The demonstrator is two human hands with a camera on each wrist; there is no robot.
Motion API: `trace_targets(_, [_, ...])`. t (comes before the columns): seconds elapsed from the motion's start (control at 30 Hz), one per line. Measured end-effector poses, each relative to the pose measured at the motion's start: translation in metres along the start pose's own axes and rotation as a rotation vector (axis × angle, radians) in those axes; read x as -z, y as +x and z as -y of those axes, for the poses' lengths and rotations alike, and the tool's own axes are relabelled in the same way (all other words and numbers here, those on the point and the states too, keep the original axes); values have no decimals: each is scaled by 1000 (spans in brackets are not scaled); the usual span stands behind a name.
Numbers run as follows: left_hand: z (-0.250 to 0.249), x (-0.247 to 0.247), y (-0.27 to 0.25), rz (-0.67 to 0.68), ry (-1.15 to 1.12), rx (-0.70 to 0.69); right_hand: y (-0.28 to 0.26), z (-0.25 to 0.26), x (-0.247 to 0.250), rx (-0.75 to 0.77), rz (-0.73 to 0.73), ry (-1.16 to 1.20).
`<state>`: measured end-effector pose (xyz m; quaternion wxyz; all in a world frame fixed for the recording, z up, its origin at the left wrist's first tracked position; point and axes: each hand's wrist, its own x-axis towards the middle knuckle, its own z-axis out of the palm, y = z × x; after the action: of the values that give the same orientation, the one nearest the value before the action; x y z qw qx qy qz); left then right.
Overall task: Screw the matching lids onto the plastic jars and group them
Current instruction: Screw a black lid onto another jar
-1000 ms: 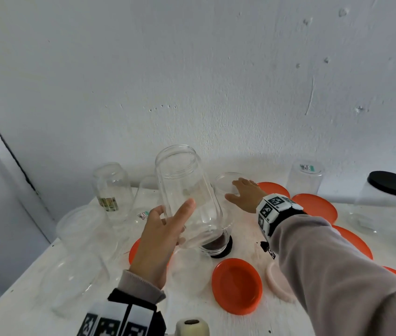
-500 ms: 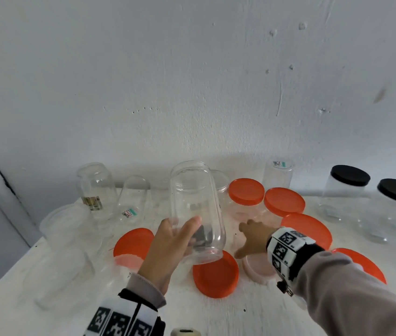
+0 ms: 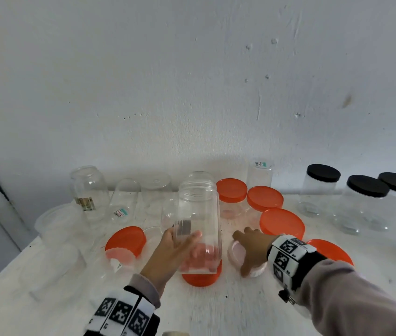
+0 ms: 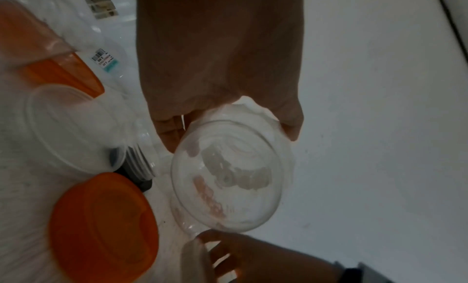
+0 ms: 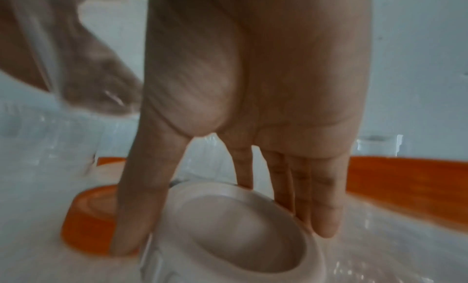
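On my far left a crowd of open clear jars stands and lies on the desk, and I judge any sideways sweep of my elbow could knock them over. My left hand is wrapped round the lower part of a tall clear jar, thumb on one side and fingers on the other; it stands upright, just above or on a loose orange lid, I cannot tell which. If it sits on that lid, the footing is uneven and the jar could tip once I loosen my grip. Just to its right, my right hand straddles a pale pink lid, lying hollow side up on the desk, thumb and fingers straight down against its rim, not yet pinching. The smooth rim could slip away. Whether this lid matches the tall jar is unclear; a wrong size would cross-thread. Capped black-lidded jars wait at far right.
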<state>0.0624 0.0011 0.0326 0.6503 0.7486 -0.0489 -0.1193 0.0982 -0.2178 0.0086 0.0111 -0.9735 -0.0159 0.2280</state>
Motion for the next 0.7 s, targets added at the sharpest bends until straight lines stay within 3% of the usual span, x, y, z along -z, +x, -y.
trace_targets(0.2, [18,-6,8,68,22,11,-35,-19,36,63,-86,188])
trace_targets(0.53, [39,-53,21,210,426,-26,-84,-63,83,44,-304,567])
trace_targets(0.7, [48,-75,28,255,586,-99,-91,-62,83,80,-319,550])
